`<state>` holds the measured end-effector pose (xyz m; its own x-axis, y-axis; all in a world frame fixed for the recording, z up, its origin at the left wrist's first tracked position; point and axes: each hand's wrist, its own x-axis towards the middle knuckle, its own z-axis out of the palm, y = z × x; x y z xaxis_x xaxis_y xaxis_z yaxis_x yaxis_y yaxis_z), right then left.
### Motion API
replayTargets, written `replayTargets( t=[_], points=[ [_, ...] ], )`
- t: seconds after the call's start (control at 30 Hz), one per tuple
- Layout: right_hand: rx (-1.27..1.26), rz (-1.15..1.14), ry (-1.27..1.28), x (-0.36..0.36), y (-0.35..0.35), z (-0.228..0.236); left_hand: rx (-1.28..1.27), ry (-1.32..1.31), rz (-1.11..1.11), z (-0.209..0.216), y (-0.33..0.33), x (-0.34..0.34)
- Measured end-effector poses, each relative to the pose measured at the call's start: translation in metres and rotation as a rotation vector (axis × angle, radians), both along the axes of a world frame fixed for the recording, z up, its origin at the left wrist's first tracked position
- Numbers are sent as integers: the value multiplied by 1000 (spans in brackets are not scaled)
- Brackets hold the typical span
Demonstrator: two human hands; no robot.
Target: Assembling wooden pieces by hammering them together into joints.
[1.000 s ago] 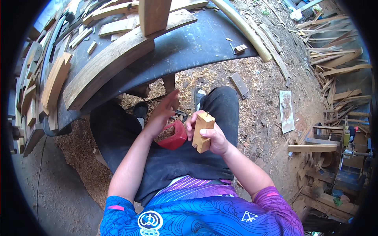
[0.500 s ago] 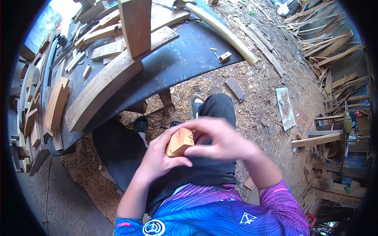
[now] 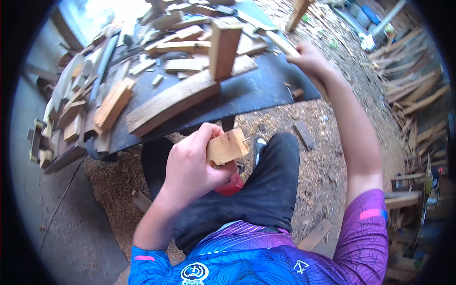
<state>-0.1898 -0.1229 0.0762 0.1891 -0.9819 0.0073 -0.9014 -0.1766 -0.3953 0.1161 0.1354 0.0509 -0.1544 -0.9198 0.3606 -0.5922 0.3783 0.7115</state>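
Note:
My left hand (image 3: 187, 159) is closed round a short, squared wooden block (image 3: 228, 148), held up over my lap. A thin nail (image 3: 246, 140) sticks out of the block's end. My right arm reaches forward to the table's right side, where my right hand (image 3: 311, 59) is wrapped round the pale wooden handle of a hammer (image 3: 280, 42). The hammer's head end lies toward the table and is blurred. Nearer the middle, a wooden post (image 3: 224, 50) stands upright on a curved wooden beam (image 3: 175, 100).
The dark table (image 3: 280, 88) is strewn with wood offcuts toward its far left. A small wood piece (image 3: 297, 93) sits near its right corner. Something red (image 3: 231, 185) shows below my left hand. Wood shavings cover the floor, and split wood (image 3: 418, 92) is piled at the right.
My right hand has left the block and reached forward to grip the hammer handle. The left hand keeps the block, now raised and turned so the nail shows. The view has shifted.

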Motion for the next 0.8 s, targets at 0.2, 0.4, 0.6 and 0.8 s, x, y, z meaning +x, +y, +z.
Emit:
replayTargets(
  t=[0.2,0.4,0.6,0.8],
  points=[
    [-41,-23,-605,-18,79,63,16,-73,80,56,-13,33],
    [45,443,-653,39,168,143,-121,-318,82,114,-12,54],
    [-286,654,-253,74,171,169,-235,-614,106,177,-27,77],
    [-239,643,-312,92,161,176,-153,-653,90,193,-31,115]
  ],
)
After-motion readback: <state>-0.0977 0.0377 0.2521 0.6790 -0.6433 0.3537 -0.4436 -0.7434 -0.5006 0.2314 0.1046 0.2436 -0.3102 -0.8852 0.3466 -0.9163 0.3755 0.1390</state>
